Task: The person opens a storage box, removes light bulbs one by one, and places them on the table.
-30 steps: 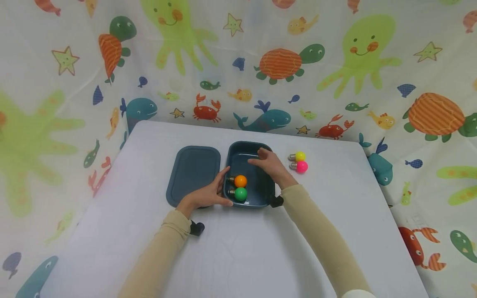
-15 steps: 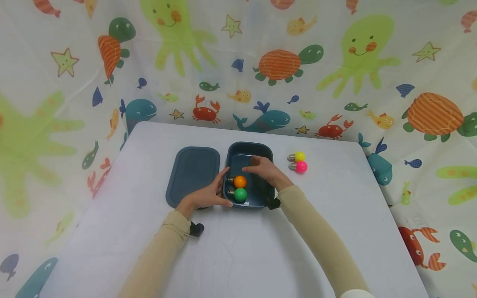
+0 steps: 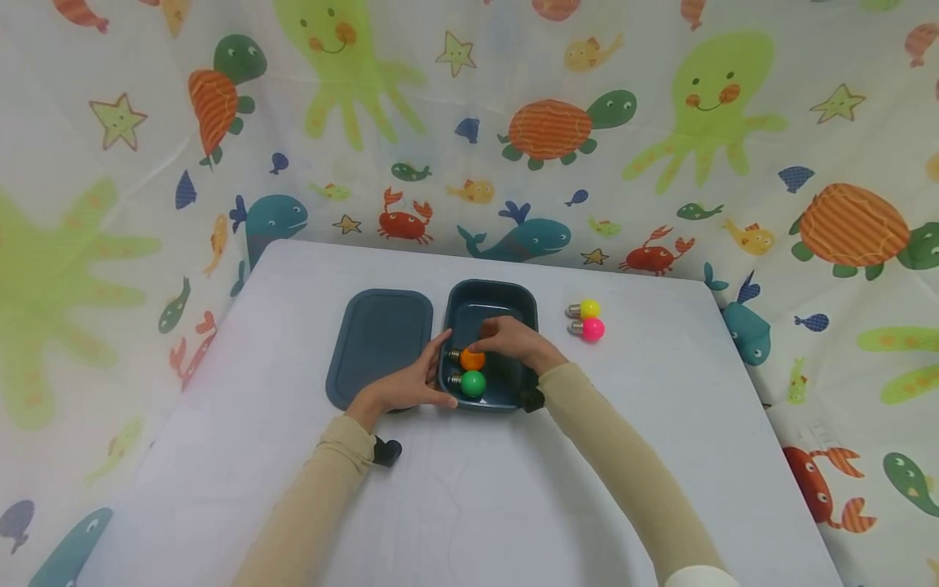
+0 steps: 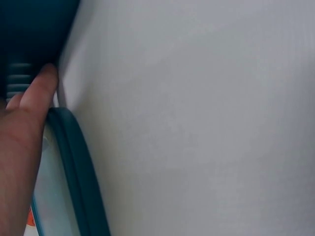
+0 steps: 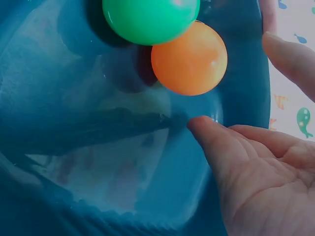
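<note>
A dark blue rectangular box (image 3: 491,283) lies on the table with an orange light bulb (image 3: 472,363) and a green light bulb (image 3: 473,384) inside, side by side at its front left. My left hand (image 3: 399,387) braces the box's left side, fingers along the wall and thumb at the front corner. My right hand (image 3: 513,338) reaches over the box with its fingertips at the orange bulb. In the right wrist view the thumb and a finger of that hand (image 5: 266,172) are spread, with a gap to the orange bulb (image 5: 189,59).
A flat dark blue lid (image 3: 381,350) lies left of the box, close to the left hand. To the right of the box, a yellow bulb (image 3: 590,309) and a pink bulb (image 3: 593,329) lie together on the white table (image 3: 455,505). A sea-animal curtain (image 3: 433,73) hangs behind.
My right hand has moved left and toward me inside the box, from above its back right to the orange bulb. The left hand, box and bulbs have stayed put.
</note>
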### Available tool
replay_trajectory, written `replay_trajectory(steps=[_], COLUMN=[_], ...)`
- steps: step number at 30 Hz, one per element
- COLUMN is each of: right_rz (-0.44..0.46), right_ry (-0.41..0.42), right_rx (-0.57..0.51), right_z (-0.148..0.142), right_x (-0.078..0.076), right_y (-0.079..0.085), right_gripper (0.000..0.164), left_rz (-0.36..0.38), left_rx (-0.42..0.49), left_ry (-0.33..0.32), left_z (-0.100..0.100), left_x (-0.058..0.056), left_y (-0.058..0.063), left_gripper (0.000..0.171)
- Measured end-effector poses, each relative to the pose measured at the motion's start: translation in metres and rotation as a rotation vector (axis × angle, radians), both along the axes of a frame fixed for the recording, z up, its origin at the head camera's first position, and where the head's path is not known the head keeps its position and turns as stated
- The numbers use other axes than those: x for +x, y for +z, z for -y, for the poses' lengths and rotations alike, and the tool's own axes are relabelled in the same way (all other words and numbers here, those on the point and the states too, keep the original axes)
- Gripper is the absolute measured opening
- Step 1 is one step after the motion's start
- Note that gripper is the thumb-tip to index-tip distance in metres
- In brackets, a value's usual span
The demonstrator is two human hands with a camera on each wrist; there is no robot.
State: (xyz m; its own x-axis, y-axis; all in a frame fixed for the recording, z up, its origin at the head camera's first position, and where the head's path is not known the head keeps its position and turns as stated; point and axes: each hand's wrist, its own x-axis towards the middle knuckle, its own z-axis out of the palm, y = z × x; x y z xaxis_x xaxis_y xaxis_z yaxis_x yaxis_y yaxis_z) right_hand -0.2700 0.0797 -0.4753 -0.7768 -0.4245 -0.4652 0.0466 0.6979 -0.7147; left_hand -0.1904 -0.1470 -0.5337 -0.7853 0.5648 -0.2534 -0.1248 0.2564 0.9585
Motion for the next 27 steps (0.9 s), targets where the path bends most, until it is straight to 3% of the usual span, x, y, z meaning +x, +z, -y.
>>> replay_trajectory(steps=[13, 19, 27], right_rz=[-0.12, -0.144, -0.171], right_ry=[0.192, 0.206, 0.204], right_rx=[0.253, 0.329, 0.342], right_z=[0.015, 0.023, 0.027], right_x=[-0.001, 0.002, 0.003], right_y=[0.003, 0.007, 0.007], right_gripper=[0.044, 0.038, 0.034], left_rz=[0.001, -0.012, 0.004], left_rx=[0.048, 0.065, 0.055], left_ry=[-0.006, -0.026, -0.015], left_z=[0.001, 0.001, 0.001], left_x=[0.001, 0.001, 0.001], left_y=[-0.001, 0.0, 0.0], left_gripper=[0.117, 0.118, 0.118])
